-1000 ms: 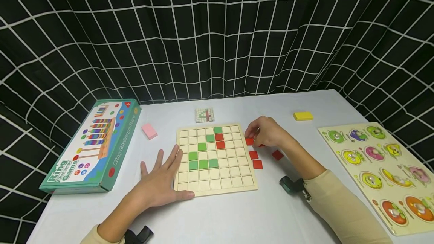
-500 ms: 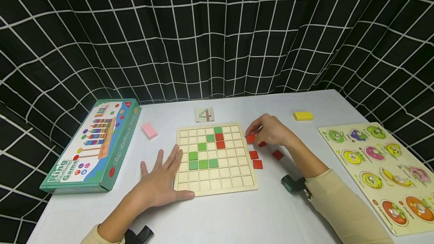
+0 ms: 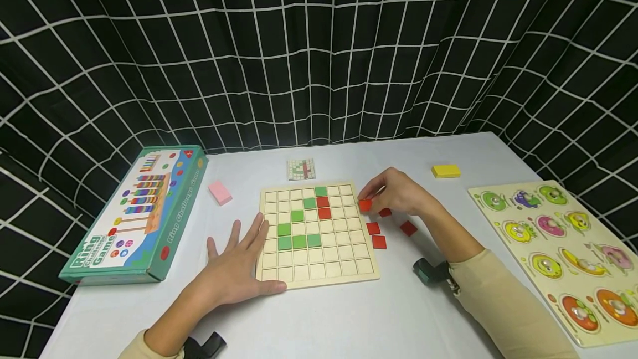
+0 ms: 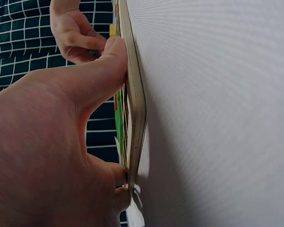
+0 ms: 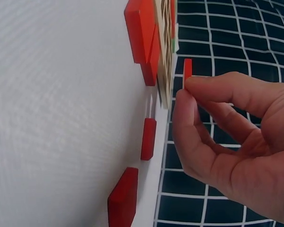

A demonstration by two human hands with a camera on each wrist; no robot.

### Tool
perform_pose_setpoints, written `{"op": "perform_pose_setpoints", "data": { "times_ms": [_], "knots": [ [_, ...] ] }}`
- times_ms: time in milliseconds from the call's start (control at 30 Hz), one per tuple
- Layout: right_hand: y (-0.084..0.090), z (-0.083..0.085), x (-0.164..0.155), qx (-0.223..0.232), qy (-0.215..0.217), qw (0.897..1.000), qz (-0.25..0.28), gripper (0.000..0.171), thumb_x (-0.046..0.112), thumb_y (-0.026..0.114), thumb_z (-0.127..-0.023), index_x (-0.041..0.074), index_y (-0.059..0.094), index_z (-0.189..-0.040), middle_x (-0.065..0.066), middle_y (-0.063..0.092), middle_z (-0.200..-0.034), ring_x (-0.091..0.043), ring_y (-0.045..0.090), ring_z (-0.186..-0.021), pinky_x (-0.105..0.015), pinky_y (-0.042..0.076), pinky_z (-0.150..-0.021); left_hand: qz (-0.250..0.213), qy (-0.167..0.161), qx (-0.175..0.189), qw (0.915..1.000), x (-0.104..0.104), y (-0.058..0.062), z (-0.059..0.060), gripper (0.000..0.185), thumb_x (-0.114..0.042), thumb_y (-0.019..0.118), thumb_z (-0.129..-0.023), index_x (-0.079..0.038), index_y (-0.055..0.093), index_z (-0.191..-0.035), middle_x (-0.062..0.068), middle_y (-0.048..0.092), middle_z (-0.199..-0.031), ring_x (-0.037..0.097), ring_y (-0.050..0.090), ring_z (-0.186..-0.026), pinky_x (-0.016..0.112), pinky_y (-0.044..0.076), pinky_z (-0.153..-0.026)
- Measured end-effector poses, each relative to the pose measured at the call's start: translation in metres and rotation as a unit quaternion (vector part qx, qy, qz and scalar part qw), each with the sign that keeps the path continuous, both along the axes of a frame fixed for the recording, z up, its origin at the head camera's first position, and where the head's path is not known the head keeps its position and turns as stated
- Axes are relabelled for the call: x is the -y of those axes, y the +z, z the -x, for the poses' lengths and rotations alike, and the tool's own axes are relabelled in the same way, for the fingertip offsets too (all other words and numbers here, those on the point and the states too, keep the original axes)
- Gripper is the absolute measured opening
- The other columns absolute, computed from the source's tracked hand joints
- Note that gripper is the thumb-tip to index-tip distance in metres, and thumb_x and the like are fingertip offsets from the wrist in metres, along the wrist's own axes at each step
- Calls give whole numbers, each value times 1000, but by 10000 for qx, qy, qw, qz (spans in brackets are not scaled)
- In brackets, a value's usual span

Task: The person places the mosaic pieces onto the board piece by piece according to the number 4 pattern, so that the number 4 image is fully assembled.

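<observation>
My right hand (image 3: 396, 193) pinches a red square tile (image 3: 365, 205) between thumb and fingertip, just off the right edge of a wooden grid board (image 3: 344, 267). In the right wrist view that pinched tile (image 5: 188, 71) is raised off the white table. My left hand (image 3: 234, 270) lies spread at the board's lower left corner, its thumb along the near edge and fingertips on the left edge. Several green tiles (image 3: 299, 241) and two red tiles (image 3: 324, 213) sit in the board's cells. Loose red tiles (image 3: 379, 242) lie beside the board under and near my right hand.
A small pattern card (image 3: 301, 169) lies behind the board. On the left are a green game box (image 3: 134, 215) and a pink block (image 3: 220, 193). A yellow block (image 3: 446, 171) and a fruit puzzle board (image 3: 520, 251) stand to the right. Black gridded cloth (image 3: 319, 71) hangs behind the table.
My right hand has picked up a red tile from the table and shifted it slightly left toward the board. My left hand has stayed in place.
</observation>
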State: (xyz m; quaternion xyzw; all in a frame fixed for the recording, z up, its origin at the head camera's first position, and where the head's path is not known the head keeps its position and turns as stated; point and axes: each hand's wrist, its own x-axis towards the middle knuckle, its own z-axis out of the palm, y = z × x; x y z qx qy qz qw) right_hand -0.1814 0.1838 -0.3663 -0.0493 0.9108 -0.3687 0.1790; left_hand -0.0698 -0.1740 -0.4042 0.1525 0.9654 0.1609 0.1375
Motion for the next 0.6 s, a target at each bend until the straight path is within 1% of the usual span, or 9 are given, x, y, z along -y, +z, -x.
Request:
{"op": "perform_pose_setpoints", "data": {
  "times_ms": [67, 233, 467, 600],
  "knots": [
    [1, -1, 1, 25, 13, 10000, 16, 32, -1, 83, -74, 8, 82, -104, -12, 68, -104, -25, 60, -93, -33, 56, -71, 16, -5, 1, 10000, 0, 0, 0, 129, -82, 71, -75, -12, 15, -168, 3, 4, -178, 51, 4, -159, 93, 2, -104],
    [2, -2, 3, 180, 39, 9996, 224, 33, -4, 82, -74, 7, 82, -105, -11, 70, -99, -23, 62, -82, -34, 56, -70, -34, 1, 49, 10000, 0, 2, -2, 129, -81, 71, -75, -12, 15, -168, 3, 5, -178, 52, 4, -159, 92, 2, -104],
    [2, -4, 6, 264, 105, 9990, 348, 31, -2, 82, -75, 6, 82, -105, -10, 70, -99, -22, 62, -81, -36, 57, -71, -57, 2, 83, 9999, -1, 3, -2, 129, -81, 71, -75, -12, 15, -168, 3, 5, -178, 52, 4, -159, 92, 1, -104],
    [3, -6, 10, 295, 133, 9988, 363, 31, -2, 82, -75, 7, 82, -104, -8, 69, -92, -22, 62, -77, -36, 55, -69, -40, -1, 78, 10000, -1, 3, -2, 129, -81, 72, -75, -12, 16, -168, 4, 4, -178, 52, 4, -159, 92, 1, -104]
  ]
}}
